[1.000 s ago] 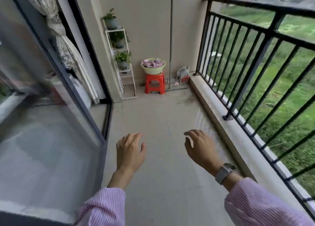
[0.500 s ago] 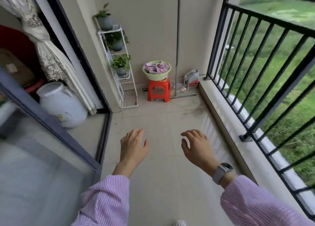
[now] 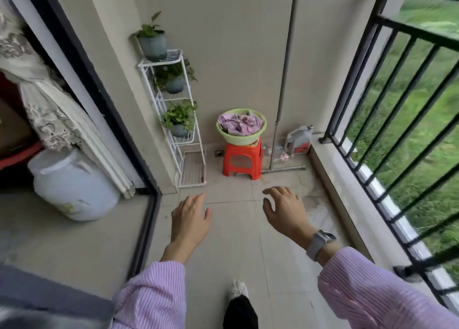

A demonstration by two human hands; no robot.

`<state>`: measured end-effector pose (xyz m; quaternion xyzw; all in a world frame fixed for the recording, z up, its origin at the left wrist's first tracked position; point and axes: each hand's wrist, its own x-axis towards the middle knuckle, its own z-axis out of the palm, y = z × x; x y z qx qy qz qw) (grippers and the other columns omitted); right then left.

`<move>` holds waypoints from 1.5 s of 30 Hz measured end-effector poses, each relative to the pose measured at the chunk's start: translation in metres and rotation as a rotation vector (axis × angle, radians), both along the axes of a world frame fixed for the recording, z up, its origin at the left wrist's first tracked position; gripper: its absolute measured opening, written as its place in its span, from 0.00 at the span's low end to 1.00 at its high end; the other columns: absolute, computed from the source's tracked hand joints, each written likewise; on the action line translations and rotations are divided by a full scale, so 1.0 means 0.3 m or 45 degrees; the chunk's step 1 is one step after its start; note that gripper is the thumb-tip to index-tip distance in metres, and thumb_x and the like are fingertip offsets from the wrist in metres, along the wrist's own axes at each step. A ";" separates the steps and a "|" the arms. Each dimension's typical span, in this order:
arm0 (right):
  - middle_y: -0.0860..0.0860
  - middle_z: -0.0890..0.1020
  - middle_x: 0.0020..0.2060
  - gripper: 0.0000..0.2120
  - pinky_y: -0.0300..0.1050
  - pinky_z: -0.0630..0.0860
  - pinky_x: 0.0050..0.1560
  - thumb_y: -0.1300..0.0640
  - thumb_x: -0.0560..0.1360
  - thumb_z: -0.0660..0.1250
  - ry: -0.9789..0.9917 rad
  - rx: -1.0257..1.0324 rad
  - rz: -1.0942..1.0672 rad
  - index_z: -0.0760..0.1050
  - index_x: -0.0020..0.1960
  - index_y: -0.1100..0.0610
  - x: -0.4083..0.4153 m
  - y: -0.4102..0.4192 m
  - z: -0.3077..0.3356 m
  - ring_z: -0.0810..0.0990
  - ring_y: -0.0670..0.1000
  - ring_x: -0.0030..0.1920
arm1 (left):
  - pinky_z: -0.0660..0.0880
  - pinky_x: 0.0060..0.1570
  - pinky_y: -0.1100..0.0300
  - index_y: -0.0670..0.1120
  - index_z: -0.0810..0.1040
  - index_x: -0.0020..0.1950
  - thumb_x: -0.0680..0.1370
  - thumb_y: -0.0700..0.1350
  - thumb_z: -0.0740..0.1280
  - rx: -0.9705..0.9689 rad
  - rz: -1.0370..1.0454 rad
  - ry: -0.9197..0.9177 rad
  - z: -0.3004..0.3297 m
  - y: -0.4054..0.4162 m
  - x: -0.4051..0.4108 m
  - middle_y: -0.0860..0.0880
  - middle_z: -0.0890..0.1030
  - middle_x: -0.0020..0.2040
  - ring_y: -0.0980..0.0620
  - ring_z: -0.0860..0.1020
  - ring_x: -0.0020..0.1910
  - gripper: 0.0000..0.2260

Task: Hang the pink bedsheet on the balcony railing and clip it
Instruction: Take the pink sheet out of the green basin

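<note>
The pink bedsheet (image 3: 240, 125) lies crumpled in a green basin (image 3: 240, 138), and everything else is best placed from that basin. The basin sits on top of a red plastic stool (image 3: 243, 160) at the far end of the balcony, against the back wall. Bunched as it is, the sheet shows no long axis to speak of; it fills the bowl in a rough heap with folds running every way. Just to the left of the basin stands a white wire plant rack (image 3: 173, 120) with potted greens; just to its right a grey pipe (image 3: 283, 80) runs down the wall. Further right of the basin, and running back toward the camera, is the black balcony railing (image 3: 387, 110). Nearer the camera than the basin, well apart from it across bare floor tiles, both hands are held out at about the same height, holding nothing. The left hand (image 3: 190, 219) has its fingers loosely extended, palm down; the right hand (image 3: 285, 210), with a watch on its wrist, has its fingers spread and slightly curled. The basin lies straight ahead, between the lines of the two hands, perhaps a touch nearer the right hand's side. My judgement is that the task has barely begun: the sheet is still to be fetched, and the railing it must go over stands to the right of the basin, so the load will have to be carried that way.
</note>
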<state>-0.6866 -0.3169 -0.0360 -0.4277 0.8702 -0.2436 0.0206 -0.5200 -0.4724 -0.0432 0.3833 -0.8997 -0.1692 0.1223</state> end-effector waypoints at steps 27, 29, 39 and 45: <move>0.52 0.73 0.62 0.19 0.51 0.65 0.62 0.51 0.74 0.60 -0.094 0.327 0.000 0.68 0.64 0.53 -1.710 -1.477 -0.192 0.67 0.56 0.64 | 0.68 0.57 0.51 0.44 0.72 0.63 0.75 0.45 0.64 0.075 -0.140 -0.130 -0.160 -1.472 -1.765 0.45 0.76 0.60 0.44 0.73 0.59 0.17; 0.52 0.72 0.62 0.19 0.52 0.65 0.63 0.51 0.74 0.59 -0.132 0.375 0.011 0.67 0.65 0.53 -1.780 -1.556 -0.227 0.67 0.56 0.63 | 0.70 0.57 0.51 0.44 0.73 0.62 0.75 0.45 0.63 0.116 -0.146 -0.163 -0.202 -1.543 -1.824 0.45 0.76 0.59 0.43 0.74 0.58 0.16; 0.53 0.69 0.66 0.21 0.51 0.68 0.62 0.54 0.75 0.61 -0.470 0.600 -0.189 0.64 0.67 0.55 -2.020 -1.865 -0.595 0.66 0.55 0.65 | 0.68 0.57 0.53 0.45 0.70 0.64 0.76 0.46 0.61 0.362 -0.317 -0.375 -0.556 -1.885 -2.086 0.46 0.73 0.62 0.46 0.71 0.60 0.16; 0.54 0.65 0.69 0.28 0.55 0.68 0.61 0.51 0.74 0.64 -0.639 0.734 -0.314 0.58 0.70 0.54 -2.100 -2.001 -0.851 0.64 0.57 0.67 | 0.68 0.58 0.52 0.46 0.68 0.65 0.77 0.45 0.61 0.531 -0.404 -0.421 -0.799 -2.011 -2.179 0.46 0.71 0.64 0.46 0.69 0.62 0.17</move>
